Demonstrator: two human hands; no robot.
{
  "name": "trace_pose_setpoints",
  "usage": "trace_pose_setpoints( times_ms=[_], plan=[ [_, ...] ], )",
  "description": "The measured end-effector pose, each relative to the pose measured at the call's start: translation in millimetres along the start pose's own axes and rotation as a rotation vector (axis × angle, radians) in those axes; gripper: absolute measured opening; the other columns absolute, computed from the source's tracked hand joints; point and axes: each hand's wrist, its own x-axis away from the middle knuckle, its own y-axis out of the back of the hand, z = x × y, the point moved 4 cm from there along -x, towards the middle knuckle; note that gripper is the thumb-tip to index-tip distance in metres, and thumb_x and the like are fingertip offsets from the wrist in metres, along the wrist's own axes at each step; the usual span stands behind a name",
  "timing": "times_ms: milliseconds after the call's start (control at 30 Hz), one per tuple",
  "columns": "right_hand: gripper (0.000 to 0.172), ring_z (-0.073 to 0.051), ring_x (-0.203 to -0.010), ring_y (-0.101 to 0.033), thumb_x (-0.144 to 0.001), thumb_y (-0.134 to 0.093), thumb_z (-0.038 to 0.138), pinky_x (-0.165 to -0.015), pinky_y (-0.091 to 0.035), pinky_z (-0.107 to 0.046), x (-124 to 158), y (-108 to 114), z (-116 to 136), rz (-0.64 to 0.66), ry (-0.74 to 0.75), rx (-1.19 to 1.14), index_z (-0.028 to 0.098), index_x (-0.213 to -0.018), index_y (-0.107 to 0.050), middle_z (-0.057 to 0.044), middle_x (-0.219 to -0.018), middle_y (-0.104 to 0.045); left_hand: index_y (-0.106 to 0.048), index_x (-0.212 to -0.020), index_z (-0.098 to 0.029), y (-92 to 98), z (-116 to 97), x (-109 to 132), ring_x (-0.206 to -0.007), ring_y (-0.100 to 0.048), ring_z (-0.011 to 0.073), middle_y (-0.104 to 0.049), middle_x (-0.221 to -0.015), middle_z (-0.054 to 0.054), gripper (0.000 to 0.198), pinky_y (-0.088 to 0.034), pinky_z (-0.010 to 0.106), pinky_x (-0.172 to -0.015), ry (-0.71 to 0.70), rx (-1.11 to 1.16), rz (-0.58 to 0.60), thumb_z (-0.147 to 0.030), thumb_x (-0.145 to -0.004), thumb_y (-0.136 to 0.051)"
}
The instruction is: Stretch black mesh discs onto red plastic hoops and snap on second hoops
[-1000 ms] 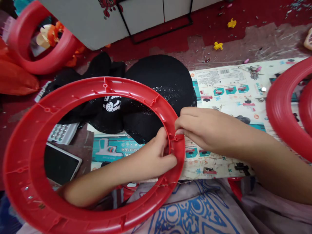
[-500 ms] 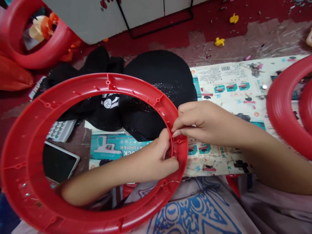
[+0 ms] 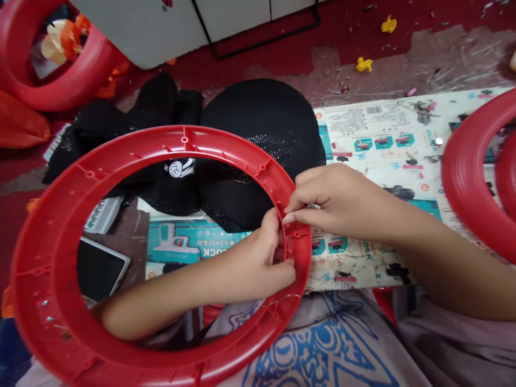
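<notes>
A large red plastic ring (image 3: 121, 148) rests over my lap with its ribbed inner side up. My left arm passes through its opening, and my left hand (image 3: 268, 258) grips the ring's right inner rim with closed fingers. My right hand (image 3: 334, 201) comes from the right, its thumb and fingers pinched together at the same spot on the rim, just above my left hand. Whatever the pinch holds is too small to make out. A thin wire or thread shows along the rim below my hands.
Black mesh fabric (image 3: 258, 123) lies beyond the ring on printed cardboard (image 3: 387, 134). More red rings sit at the right edge (image 3: 463, 177) and top left (image 3: 24, 80). A tablet (image 3: 100, 269) and a calculator (image 3: 102, 212) lie under the ring. Yellow bits (image 3: 364, 65) dot the floor.
The ring and both hands have shifted slightly up and right in view. The right hand's pinch has stayed at the rim, closer to the left thumb.
</notes>
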Motion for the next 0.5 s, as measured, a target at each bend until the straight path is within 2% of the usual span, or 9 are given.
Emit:
trace_pose_setpoints(
  times_ms=[67, 167, 300, 400, 500],
  plan=[
    [0.013, -0.007, -0.062, -0.052, -0.076, -0.063, 0.009, -0.057, -0.033, -0.02, 0, 0, -1, 0.013, -0.014, 0.005, 0.015, -0.07, -0.072, 0.002, -0.066, -0.06, -0.026, -0.121, -0.02, -0.4, 2, 0, -0.081, -0.06, 0.0179, -0.056, -0.097, 0.005, 0.048, -0.049, 0.028, -0.061, 0.02, 0.028, 0.03, -0.018, -0.081, -0.053],
    [0.012, -0.008, -0.062, -0.053, -0.076, -0.063, 0.011, -0.057, -0.032, -0.02, 0, 0, -1, 0.022, -0.033, 0.007, 0.016, -0.071, -0.073, 0.002, -0.067, -0.061, -0.03, -0.115, -0.022, -1.1, -1, 0, -0.075, -0.057, 0.0135, -0.054, -0.09, 0.001, 0.044, -0.048, 0.024, -0.059, 0.001, 0.222, 0.049, -0.018, -0.08, -0.057],
    [0.012, -0.007, -0.061, -0.053, -0.078, -0.063, 0.013, -0.056, -0.031, -0.02, 1, 0, 2, 0.006, -0.026, -0.001, 0.016, -0.072, -0.074, 0.002, -0.067, -0.062, -0.039, -0.104, -0.02, 0.7, -6, -5, -0.064, -0.052, 0.0085, -0.051, -0.081, -0.003, 0.032, -0.045, 0.022, -0.058, -0.063, 0.538, -0.055, -0.027, -0.08, -0.059],
    [0.013, -0.007, -0.058, -0.051, -0.079, -0.063, 0.015, -0.055, -0.028, -0.022, 2, -1, 3, -0.005, -0.052, 0.054, 0.017, -0.073, -0.074, 0.002, -0.065, -0.061, -0.041, -0.102, -0.02, 3.8, -3, -9, -0.062, -0.052, 0.0087, -0.051, -0.076, -0.004, 0.029, -0.045, 0.022, -0.058, -0.058, 0.53, -0.195, -0.025, -0.08, -0.06],
    [0.014, -0.008, -0.061, -0.052, -0.082, -0.06, 0.016, -0.056, -0.03, -0.022, 2, 2, 4, 0.007, -0.016, 0.068, 0.018, -0.076, -0.073, 0.002, -0.067, -0.062, -0.041, -0.108, -0.02, 7.5, -1, -10, -0.071, -0.056, 0.0114, -0.055, -0.083, -0.002, 0.033, -0.048, 0.024, -0.066, -0.096, 0.426, -0.25, -0.02, -0.08, -0.058]
  ],
)
